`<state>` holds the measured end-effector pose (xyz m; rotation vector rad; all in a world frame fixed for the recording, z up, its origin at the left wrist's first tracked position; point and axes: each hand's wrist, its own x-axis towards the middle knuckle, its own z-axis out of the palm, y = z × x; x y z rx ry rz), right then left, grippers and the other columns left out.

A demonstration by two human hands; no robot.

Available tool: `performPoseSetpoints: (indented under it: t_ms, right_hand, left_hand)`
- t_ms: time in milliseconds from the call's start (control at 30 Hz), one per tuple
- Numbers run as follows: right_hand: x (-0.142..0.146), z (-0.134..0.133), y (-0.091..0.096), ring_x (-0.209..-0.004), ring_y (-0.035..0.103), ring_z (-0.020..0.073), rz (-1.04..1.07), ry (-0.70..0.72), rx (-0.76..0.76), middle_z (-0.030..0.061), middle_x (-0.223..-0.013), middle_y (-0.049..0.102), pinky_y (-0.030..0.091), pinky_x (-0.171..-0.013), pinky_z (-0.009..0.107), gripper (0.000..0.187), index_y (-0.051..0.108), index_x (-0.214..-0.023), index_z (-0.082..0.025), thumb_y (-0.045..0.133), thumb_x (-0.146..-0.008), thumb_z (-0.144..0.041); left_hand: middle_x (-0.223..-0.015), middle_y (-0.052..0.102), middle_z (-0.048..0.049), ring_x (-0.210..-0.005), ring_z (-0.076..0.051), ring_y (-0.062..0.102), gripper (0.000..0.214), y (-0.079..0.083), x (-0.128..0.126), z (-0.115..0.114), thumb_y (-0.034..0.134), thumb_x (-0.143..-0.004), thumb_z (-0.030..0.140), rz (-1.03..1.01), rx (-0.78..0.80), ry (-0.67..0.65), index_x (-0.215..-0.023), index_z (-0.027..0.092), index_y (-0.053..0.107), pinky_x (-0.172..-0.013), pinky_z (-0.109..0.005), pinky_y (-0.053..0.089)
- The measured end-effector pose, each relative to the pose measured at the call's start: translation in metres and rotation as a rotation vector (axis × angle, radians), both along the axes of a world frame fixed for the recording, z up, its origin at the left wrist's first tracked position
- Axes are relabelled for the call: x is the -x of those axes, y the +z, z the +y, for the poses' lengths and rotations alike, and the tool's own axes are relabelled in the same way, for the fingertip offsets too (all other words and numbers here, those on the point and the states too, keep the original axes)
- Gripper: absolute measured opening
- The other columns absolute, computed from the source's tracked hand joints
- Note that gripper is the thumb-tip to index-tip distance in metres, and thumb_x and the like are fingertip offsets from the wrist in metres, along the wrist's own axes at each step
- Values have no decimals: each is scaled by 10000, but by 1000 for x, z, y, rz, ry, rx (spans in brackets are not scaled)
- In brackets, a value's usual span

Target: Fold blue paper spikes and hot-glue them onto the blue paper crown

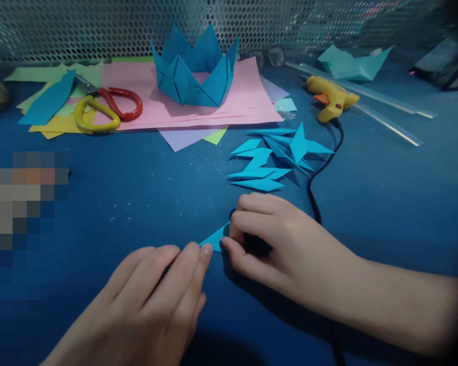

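Observation:
A small folded piece of blue paper (216, 241) lies between my two hands, close to the table surface. My left hand (164, 290) pinches its left tip with the fingers closed. At its other end, my right hand (267, 234) grips the paper between thumb and bent fingers, which hide part of it. Just beyond my right hand lie several folded blue paper pieces (265, 173), slim and pointed, loosely heaped. Farther back, a blue folded paper crown (198, 89) with pointed peaks stands upright on pink paper sheets (137, 81).
Red-and-yellow-handled scissors (99, 109) rest on coloured paper at the back left. A yellow glue gun (330, 99) lies back right, its black cord (313, 195) running behind my right forearm. Clear glue sticks (389, 124) and a pale green paper shape (353, 65) are near it. A perforated metal panel (80, 30) closes the back.

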<state>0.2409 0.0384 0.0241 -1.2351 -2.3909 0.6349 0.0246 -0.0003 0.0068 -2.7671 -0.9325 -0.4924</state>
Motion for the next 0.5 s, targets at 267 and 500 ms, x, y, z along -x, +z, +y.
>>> performPoseSetpoints:
  t_ms: [267, 500]
  right_hand:
    - [-1, 0, -2, -650, 438, 119, -15, -4, 5, -13, -672, 466, 312, -628, 271, 246, 542, -636, -148, 571, -878, -177]
    - [-1, 0, -1, -652, 432, 122, -23, -4, 6, -14, -675, 460, 309, -630, 274, 242, 536, -639, -152, 568, -878, -174]
  left_hand:
    - [-992, 605, -76, -882, -228, 490, 278, 3, -3, -2, 408, -999, 197, -36, -18, 102, -1179, 91, 591, -746, -396, 369]
    - [-931, 632, -75, -856, -239, 484, 296, 7, -4, -3, 388, -996, 195, -1, -9, 97, -1167, 66, 592, -743, -399, 372]
